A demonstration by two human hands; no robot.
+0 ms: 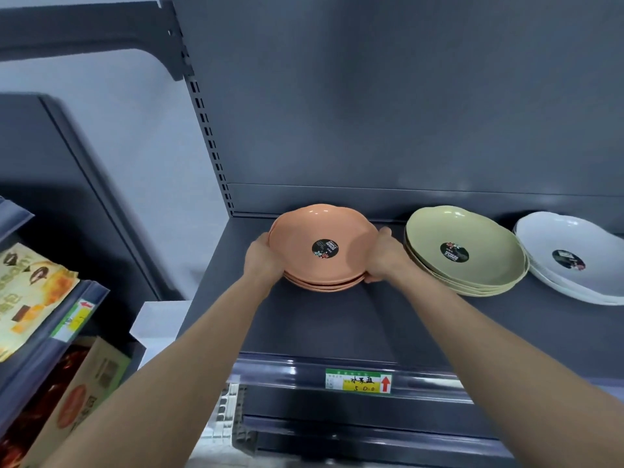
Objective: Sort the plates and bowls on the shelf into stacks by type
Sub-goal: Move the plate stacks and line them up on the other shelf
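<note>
Just below orange plates (300, 231), shelf tag (358, 382): "5 0 0"

light was dim & cool, from overhead. small glare spots sat on far rims of orange stack (324, 265), green stack (472, 238) & white stack (547, 238); soft shadows lay under them on shelf (337, 325). wide-angle bend at edges; left packets (27, 292) were blurred, whole pic slightly soft.

Orange stack (322, 251), green stack (466, 253), white stack (574, 261)
</note>
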